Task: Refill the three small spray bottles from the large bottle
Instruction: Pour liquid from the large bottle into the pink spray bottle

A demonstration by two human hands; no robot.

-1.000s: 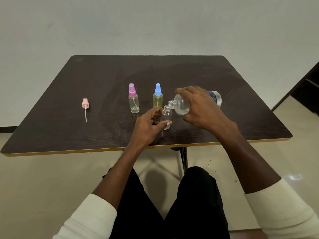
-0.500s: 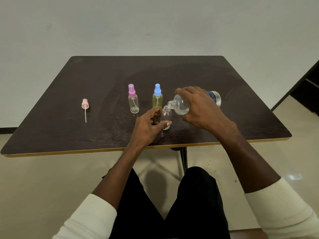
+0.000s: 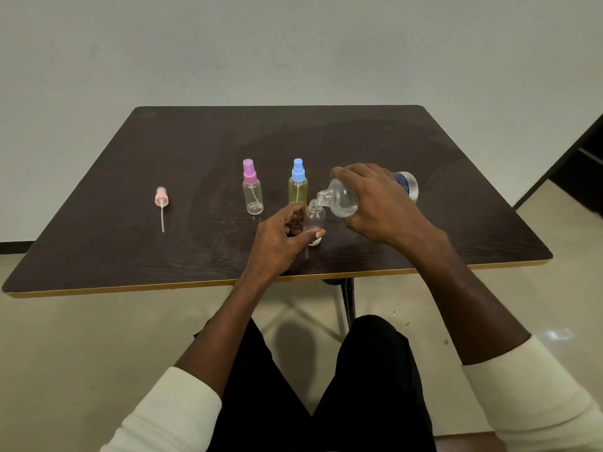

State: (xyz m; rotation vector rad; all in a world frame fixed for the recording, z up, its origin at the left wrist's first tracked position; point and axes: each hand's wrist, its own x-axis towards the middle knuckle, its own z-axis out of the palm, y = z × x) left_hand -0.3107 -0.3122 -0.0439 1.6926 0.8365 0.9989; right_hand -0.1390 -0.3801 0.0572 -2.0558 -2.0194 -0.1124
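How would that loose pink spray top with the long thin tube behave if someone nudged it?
The pink spray top lies on its side on the table, away from both hands, so it would probably slide or roll on its round cap rather than tip. It looks like small, thin plastic, so likely very light. Its slender dip tube would probably flex easily.

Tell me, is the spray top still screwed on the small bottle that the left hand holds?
No, the small bottle has an open neck, and a pink spray top lies on the table far to the left.
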